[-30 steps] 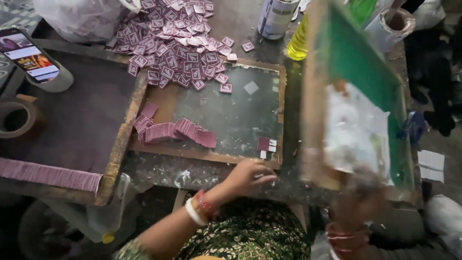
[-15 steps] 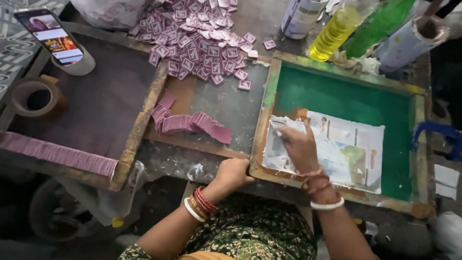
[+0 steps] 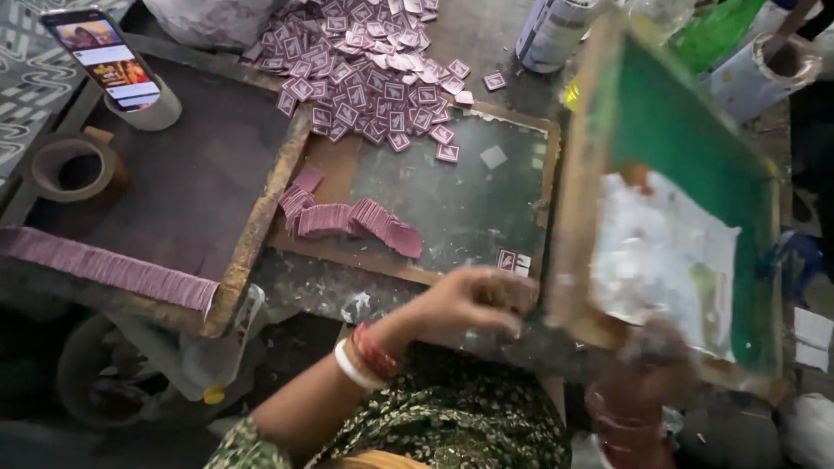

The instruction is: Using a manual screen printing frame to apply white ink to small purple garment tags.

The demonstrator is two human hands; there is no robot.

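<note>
The right hand [image 3: 638,369] clamps the near rail of the tilted printing frame [image 3: 580,174], stiff wood around fragile green mesh, while the left hand [image 3: 473,300] curls loosely above the small pink card [image 3: 514,260].

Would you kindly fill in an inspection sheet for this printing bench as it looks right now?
Surface: stained glass printing bed in a wooden surround.
Job's things: green screen-printing frame tilted up, motion-blurred; fanned stack of pink cards on the glass; printed card at the glass's near corner.
Clutter: heap of printed cards, tape roll, phone propped on a cup.
Grippers: left hand near the printed card; right hand at the frame's near edge, blurred.
Cables: nothing seen.
Surroundings: bottles behind.
</note>
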